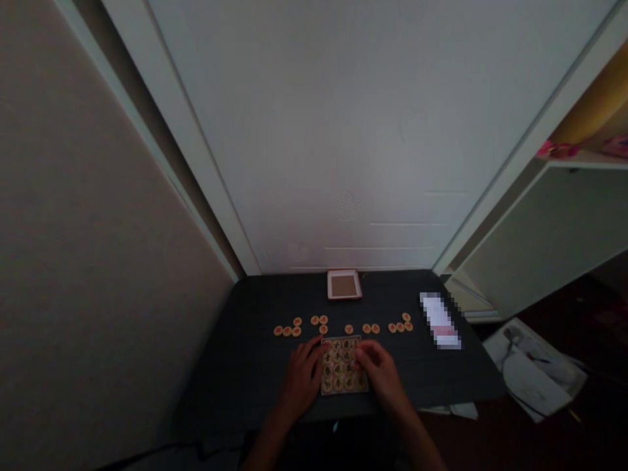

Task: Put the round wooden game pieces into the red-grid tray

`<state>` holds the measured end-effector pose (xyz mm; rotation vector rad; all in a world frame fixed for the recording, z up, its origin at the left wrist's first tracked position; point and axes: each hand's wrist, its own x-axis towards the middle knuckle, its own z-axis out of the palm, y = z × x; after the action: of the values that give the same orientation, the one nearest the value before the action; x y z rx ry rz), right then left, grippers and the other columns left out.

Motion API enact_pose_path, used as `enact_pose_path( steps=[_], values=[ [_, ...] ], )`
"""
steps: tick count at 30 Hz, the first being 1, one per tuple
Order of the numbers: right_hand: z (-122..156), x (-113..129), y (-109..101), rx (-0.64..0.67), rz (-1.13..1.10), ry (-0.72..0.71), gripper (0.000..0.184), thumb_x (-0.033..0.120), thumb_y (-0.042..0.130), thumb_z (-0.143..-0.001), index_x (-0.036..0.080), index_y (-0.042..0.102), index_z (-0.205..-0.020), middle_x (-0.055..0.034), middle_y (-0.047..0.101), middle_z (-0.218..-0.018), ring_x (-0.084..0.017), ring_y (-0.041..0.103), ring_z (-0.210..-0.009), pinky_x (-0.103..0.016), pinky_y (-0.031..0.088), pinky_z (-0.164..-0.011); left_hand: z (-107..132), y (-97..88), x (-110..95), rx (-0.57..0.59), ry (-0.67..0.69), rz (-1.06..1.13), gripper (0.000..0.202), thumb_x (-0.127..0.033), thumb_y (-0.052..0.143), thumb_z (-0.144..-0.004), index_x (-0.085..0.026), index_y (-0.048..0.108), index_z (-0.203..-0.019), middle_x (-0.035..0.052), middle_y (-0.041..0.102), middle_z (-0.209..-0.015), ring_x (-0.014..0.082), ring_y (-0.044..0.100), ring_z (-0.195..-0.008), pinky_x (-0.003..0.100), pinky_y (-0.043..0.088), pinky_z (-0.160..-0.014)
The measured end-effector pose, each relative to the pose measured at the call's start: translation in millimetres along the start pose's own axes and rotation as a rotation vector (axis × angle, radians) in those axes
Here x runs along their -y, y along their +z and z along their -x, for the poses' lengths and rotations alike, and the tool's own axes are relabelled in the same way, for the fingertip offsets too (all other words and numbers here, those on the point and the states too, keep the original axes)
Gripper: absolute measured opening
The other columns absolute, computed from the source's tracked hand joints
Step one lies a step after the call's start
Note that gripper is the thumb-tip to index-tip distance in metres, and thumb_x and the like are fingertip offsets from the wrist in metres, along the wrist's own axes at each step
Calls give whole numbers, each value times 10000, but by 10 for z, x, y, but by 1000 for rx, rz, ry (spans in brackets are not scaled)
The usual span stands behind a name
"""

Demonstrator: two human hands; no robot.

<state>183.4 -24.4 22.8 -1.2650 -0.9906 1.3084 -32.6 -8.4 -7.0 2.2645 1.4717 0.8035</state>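
Note:
A shallow tray near the table's front edge holds several round Chinese chess pieces with dark characters, set in rows. My left hand lies along the tray's left side, fingers stretched out and fingertips touching its upper left corner. Over the tray's upper right, my right hand is closed in a pinch at a chess piece in the right column, partly hidden by the fingers. Behind the tray, red-marked Chinese chess pieces lie in small groups across the table.
At the back of the dark table lies a pinkish box lid with a brown inside. A pixelated phone-like item lies at the right. A white panel rises behind the table. White items and cables are on the floor at right.

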Motion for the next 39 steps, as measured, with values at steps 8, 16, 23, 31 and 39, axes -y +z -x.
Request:
enact_pose_path(
  steps=[8,16,23,31,39],
  values=[
    [-37,-81,55,41,-83,69,514,619,786,-697,225,717,-1019,-59,749,-960,-254,708,-838,-373,573,-767,-2,19,10,-21,2,19,388,-197,427,-987,-303,607,-1314,66,606,-1374,274,577,-1225,537,442,-1059],
    [-18,-68,86,67,-117,81,546,608,829,-655,242,727,-1048,-58,761,-999,-277,734,-873,-413,579,-817,-34,25,-1,-61,-24,93,338,-234,444,-993,-291,651,-1255,64,643,-1325,262,593,-1202,519,466,-1045],
    [-4,-68,104,85,-98,69,511,588,813,-689,243,737,-1058,-64,763,-1034,-271,728,-904,-401,573,-833,-49,46,29,-73,-62,114,329,-231,453,-985,-298,663,-1230,47,667,-1296,247,605,-1196,515,444,-1075],
    [-27,-88,120,98,38,27,444,597,760,-743,219,762,-977,-61,760,-926,-254,714,-837,-382,568,-799,-33,34,55,-47,-51,129,385,-174,424,-981,-306,639,-1272,40,646,-1334,232,598,-1221,501,433,-1090],
    [-57,-132,178,147,17,25,482,587,775,-731,215,731,-1034,-72,751,-983,-263,725,-853,-398,581,-791,-21,72,89,-47,-49,135,388,-158,420,-981,-303,629,-1273,39,633,-1341,228,580,-1231,516,424,-1101]
  ],
)
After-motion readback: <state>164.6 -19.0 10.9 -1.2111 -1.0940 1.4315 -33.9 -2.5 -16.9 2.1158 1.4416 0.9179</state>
